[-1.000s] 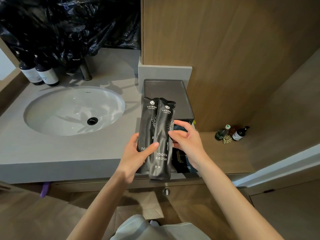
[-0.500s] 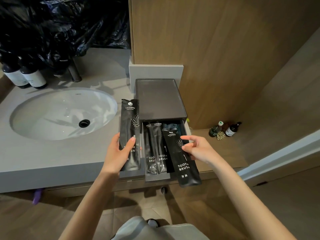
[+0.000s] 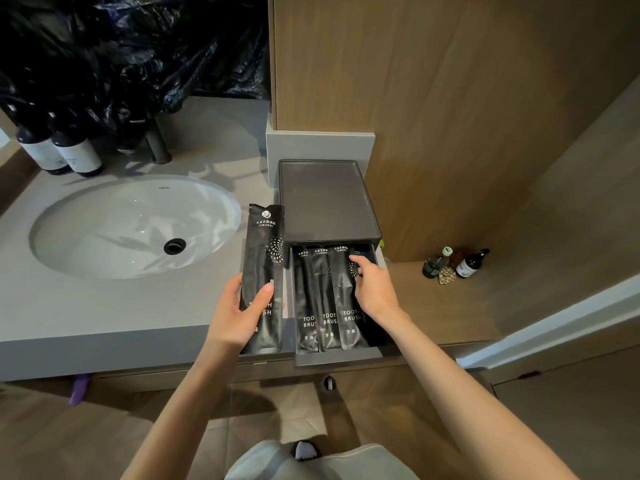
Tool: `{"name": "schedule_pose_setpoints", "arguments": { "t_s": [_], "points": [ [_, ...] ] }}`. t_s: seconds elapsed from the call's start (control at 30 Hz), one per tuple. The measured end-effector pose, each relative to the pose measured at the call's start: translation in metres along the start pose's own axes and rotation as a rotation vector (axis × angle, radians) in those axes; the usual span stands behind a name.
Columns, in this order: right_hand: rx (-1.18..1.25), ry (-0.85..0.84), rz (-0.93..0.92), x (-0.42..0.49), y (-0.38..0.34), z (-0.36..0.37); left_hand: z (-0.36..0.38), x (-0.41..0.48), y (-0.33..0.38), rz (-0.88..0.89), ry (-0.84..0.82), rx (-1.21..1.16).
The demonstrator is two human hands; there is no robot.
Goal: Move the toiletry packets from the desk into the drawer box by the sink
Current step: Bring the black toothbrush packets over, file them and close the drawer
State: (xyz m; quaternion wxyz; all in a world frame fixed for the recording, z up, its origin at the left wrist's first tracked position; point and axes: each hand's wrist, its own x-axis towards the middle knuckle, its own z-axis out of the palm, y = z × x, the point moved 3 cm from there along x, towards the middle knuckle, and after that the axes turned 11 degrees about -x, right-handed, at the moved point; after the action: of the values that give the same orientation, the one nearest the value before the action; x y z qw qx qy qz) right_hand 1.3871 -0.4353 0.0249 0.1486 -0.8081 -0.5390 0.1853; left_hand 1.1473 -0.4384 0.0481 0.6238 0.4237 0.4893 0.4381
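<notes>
A dark drawer box [image 3: 325, 199] stands on the grey counter to the right of the sink, its drawer [image 3: 337, 358] pulled out toward me. Three black toothbrush packets lie side by side in the drawer; the rightmost packet [image 3: 348, 306] lies under the fingers of my right hand [image 3: 372, 289], whose fingertips press on its upper part. My left hand [image 3: 239, 311] grips another black toothbrush packet [image 3: 265, 258] upright, just left of the drawer, thumb across its front.
The white sink basin [image 3: 131, 223] fills the counter's left half, with dark bottles [image 3: 59, 150] and a tap behind it. Small bottles [image 3: 453, 265] stand on a low wooden ledge at the right. A wood wall rises behind the box.
My right hand has laid its packet into the drawer beside the other two and now rests on it. The left hand still holds its packet beside the drawer.
</notes>
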Motion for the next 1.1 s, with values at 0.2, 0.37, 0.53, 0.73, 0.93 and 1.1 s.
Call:
{"name": "schedule_pose_setpoints", "arguments": {
  "t_s": [0.2, 0.37, 0.53, 0.73, 0.93, 1.1],
  "points": [
    [-0.047, -0.075, -0.153, -0.005, 0.002, 0.0, 0.0, -0.002, 0.001, -0.008, 0.01, -0.007],
    [-0.097, -0.369, -0.311, -0.017, 0.004, -0.007, 0.001, -0.001, -0.001, -0.011, 0.005, 0.002],
    [-0.236, -0.52, -0.364, -0.013, 0.008, -0.001, 0.002, 0.0, -0.001, -0.021, -0.003, 0.012],
    [-0.24, -0.527, -0.375, -0.007, 0.008, 0.005, -0.001, -0.001, 0.001, -0.036, 0.013, -0.001],
    [0.005, -0.338, -0.222, -0.009, 0.012, 0.003, -0.003, -0.003, 0.002, -0.052, 0.019, -0.015],
    [0.322, -0.137, -0.013, -0.013, 0.01, -0.003, -0.004, -0.003, 0.002, -0.058, 0.024, -0.005]
  ]
}}
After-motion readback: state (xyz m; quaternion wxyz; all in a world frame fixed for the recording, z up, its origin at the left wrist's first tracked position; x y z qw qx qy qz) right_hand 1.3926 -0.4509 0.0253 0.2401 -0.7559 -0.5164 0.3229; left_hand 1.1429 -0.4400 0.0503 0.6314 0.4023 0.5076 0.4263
